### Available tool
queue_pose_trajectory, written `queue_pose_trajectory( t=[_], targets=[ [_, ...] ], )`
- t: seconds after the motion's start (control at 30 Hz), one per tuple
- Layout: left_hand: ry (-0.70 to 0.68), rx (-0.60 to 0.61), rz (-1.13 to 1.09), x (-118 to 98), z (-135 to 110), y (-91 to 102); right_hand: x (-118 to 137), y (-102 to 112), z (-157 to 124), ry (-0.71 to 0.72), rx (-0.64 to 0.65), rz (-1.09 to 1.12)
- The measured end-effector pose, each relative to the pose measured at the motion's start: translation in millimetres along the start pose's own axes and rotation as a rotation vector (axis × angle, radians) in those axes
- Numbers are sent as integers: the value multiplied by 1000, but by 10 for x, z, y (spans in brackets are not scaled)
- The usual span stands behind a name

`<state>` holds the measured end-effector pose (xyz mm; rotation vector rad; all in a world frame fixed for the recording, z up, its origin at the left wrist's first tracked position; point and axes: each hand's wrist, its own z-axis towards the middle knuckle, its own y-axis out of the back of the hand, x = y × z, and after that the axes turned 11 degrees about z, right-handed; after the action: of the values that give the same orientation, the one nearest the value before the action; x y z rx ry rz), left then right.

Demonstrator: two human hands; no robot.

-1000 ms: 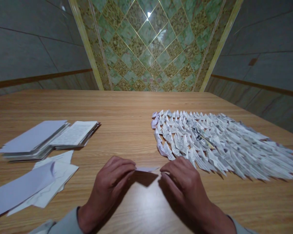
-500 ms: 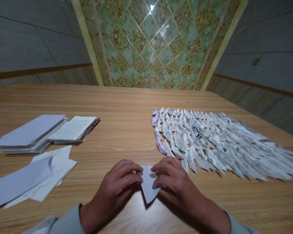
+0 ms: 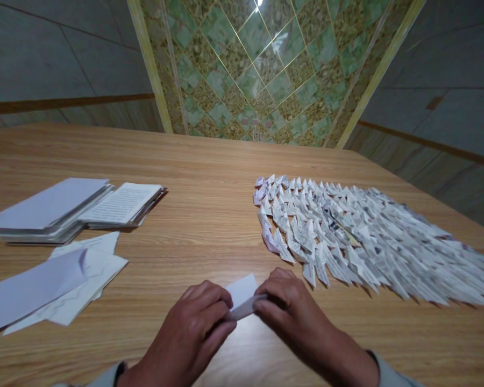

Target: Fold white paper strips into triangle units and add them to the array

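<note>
Between my two hands is a small piece of folded white paper (image 3: 242, 293), with a flap along its near edge and a pale corner pointing away from me. My left hand (image 3: 196, 322) pinches its left end between thumb and fingers. At the right end, my right hand (image 3: 288, 306) grips it the same way, thumb against the near fold. My fingers cover both ends of the paper. Just beyond my right hand lie many folded paper boats (image 3: 306, 231) in close rows, most made of printed paper and a few of plain lilac-white.
The wooden table (image 3: 210, 215) carries a stack of white sheets (image 3: 56, 204) and a stack of printed pages (image 3: 125, 204) at the left. Nearer me are several loose papers (image 3: 97, 269), the top one curled at its end. A tiled wall (image 3: 250, 70) stands beyond the table.
The paper was held with a point facing me; now its near part is turned up into a flap and a corner points away. The camera view has tilted slightly.
</note>
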<state>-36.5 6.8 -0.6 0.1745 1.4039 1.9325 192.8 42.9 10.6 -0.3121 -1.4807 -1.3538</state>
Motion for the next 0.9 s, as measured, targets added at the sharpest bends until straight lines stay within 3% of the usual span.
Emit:
queue_pose_trajectory(
  t=[0.27, 0.43, 0.67, 0.8, 0.9],
  targets=[
    [120, -3, 23, -12, -65, 10, -66, -114, 65, 57, -33, -185],
    [48, -12, 70, 36, -88, 14, -48, -163, 137, 66, -38, -303],
    [35, 23, 118, 133, -188, -17, -61, -190, 150, 73, -69, -294],
    [-96, -63, 222, 149, -197, -90, -79, -206, 136, 46, -104, -292],
    [-93, -137, 246, 151, -208, -154, -100, -213, 142, 26, -100, -288]
  ],
)
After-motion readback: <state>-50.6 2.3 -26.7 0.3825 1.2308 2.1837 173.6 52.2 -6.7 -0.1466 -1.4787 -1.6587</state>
